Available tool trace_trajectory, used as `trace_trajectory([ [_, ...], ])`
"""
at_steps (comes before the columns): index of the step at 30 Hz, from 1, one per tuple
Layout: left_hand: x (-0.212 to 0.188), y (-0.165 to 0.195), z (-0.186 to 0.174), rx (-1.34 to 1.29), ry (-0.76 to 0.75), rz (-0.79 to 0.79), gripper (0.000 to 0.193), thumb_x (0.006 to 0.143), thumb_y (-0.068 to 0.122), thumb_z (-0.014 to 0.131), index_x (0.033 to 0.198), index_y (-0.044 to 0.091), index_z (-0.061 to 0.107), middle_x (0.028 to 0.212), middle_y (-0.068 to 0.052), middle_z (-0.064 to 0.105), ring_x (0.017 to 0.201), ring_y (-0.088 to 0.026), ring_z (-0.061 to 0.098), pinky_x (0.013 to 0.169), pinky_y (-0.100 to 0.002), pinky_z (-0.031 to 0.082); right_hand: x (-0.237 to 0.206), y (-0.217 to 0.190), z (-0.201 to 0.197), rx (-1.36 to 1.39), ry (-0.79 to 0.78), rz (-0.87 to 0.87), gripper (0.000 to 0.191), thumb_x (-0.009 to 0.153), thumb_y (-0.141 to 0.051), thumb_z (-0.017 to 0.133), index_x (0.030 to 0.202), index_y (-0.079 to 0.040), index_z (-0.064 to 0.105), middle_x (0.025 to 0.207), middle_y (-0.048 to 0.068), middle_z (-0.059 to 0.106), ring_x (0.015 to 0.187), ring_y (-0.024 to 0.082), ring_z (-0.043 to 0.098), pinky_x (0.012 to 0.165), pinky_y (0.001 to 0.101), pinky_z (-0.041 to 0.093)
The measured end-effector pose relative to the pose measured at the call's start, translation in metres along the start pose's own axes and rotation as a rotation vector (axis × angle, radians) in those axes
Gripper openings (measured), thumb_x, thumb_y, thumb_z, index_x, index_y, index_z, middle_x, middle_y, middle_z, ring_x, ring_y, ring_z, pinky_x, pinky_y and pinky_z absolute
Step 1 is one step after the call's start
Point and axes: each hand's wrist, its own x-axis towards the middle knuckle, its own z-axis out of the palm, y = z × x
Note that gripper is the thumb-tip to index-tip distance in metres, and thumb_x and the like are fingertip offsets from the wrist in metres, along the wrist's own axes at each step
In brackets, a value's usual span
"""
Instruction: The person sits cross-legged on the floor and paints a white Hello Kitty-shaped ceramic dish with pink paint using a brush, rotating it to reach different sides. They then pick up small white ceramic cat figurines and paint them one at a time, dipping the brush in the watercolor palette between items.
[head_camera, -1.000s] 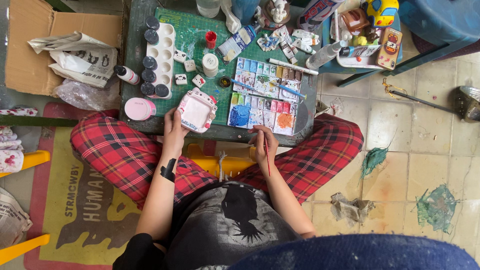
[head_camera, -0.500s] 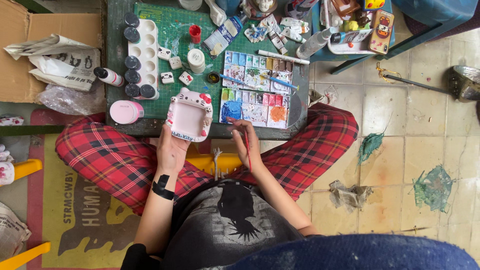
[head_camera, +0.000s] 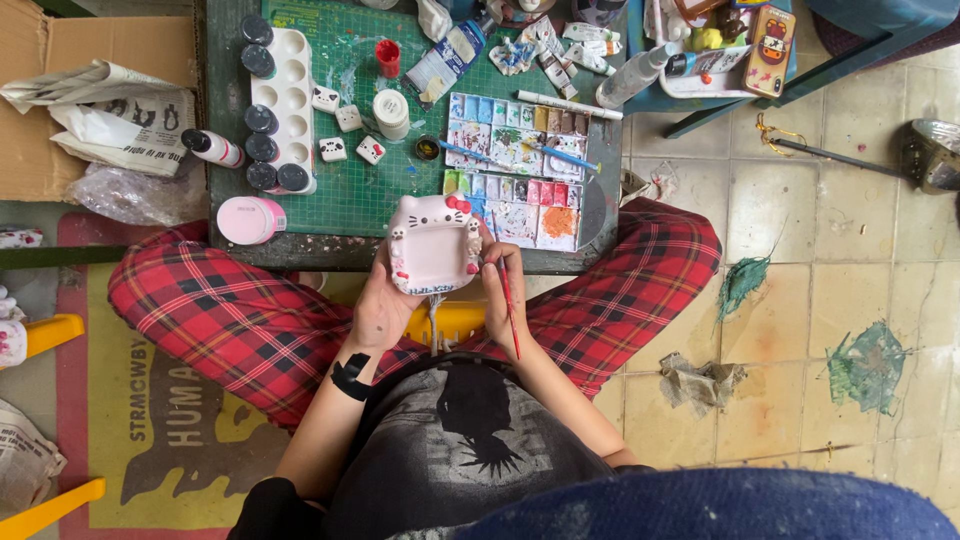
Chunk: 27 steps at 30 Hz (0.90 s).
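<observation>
Plaster cat-shaped frame (head_camera: 434, 245), probably stiff, light and brittle, sits clamped by its lower edge in left hand (head_camera: 385, 305), while right hand (head_camera: 500, 290) pinches a thin brush (head_camera: 509, 310).

- A low dark desk (head_camera: 300, 250) carries a green cutting mat (head_camera: 350, 190).
- The tiled floor (head_camera: 820, 260) is beige, stained with green paint splotches (head_camera: 865, 365).
- A yellow and red rug (head_camera: 110, 400) lies at left, beside an open cardboard box (head_camera: 60, 60).
- Even daylight, soft shadows.
</observation>
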Motion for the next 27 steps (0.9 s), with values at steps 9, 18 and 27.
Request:
trace_trajectory([
  [9,-0.002,-0.011,-0.021,-0.114,0.083,-0.073,0.065,0.111,0.048,0.036,0.162,0.008,0.031,0.161,-0.014,0.043,0.148,-0.028,0.044,0.121,-0.048,0.039,0.006,-0.013,0.005,-0.104,-0.073,-0.062,0.007,0.112,-0.011,0.042,0.118,-0.007,0.043,0.151,0.025,0.043,0.156,0.024,0.034,0.119,0.033,0.03],
  [18,-0.003,0.001,-0.008,-0.061,0.134,-0.009,0.059,0.111,0.035,0.042,0.163,0.011,0.028,0.157,-0.011,0.045,0.145,-0.025,0.045,0.118,-0.047,0.041,0.007,-0.014,0.005,-0.176,-0.083,0.034,0.016,0.109,-0.01,0.042,0.124,-0.005,0.046,0.147,0.018,0.049,0.144,0.024,0.039,0.119,0.0337,0.031],
  [27,-0.005,0.005,-0.009,-0.126,0.164,-0.038,0.061,0.11,0.037,0.04,0.163,0.01,0.028,0.158,-0.011,0.045,0.144,-0.024,0.046,0.119,-0.043,0.041,0.008,-0.017,0.003,-0.107,-0.105,0.015,0.015,0.113,-0.01,0.039,0.124,-0.005,0.047,0.159,0.025,0.047,0.136,0.021,0.052,0.117,0.0353,0.039],
])
